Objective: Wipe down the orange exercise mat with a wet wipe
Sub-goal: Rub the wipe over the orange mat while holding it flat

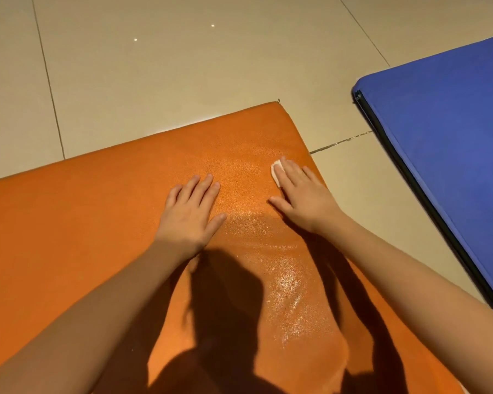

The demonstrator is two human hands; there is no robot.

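The orange exercise mat (97, 211) fills the lower part of the view, its far corner pointing up at the centre. My right hand (302, 194) lies flat with straight fingers near the mat's right edge and presses a small white wet wipe (276, 171) against the surface; only a strip of the wipe shows beside my fingers. My left hand (191, 211) rests flat on the mat a little to the left, fingers spread, holding nothing. A wet, glistening streak (285, 282) runs along the mat between my forearms.
A blue mat (444, 143) with a dark edge lies on the floor to the right, a strip of tile apart from the orange one. Beige floor tiles (182, 58) stretch beyond both mats. My shadow falls across the near part of the orange mat.
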